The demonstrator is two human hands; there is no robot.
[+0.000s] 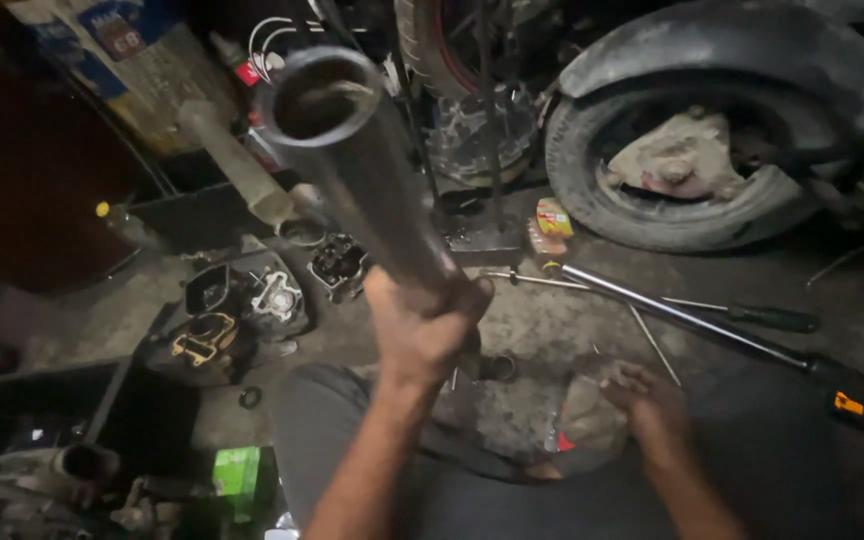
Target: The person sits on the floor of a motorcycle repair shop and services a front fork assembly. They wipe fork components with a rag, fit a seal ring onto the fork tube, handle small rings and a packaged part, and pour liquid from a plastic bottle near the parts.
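A hollow metal tube (367,160) is held up at a slant in the middle of the view, its open round mouth raised toward the camera at upper left and its lower end buried in the left hand (420,325). The grip of that hand is closed tight around the tube's lower part, fingers wrapped over it. Just below the fist, a small dark ring-shaped part (497,367) is seen on the concrete floor (542,320).

To the right and nearer, the right hand (647,400) is laid palm-down on a crumpled rag (587,415); its fingers are curled loosely over the cloth, and whether anything is clasped beneath cannot be told.

Beyond the right hand, a long steel bar with a black handle (692,322) is stretched across the floor, with a thinner rod (652,342) crossing beside it. Farther right, a scooter wheel (687,165) under its mudguard is seen.

To the left of the tube, engine parts are scattered: a cylinder head (337,263), a finned engine casing (274,297) and a brass-toned part (205,338). A green box (238,472) is placed at the near left.
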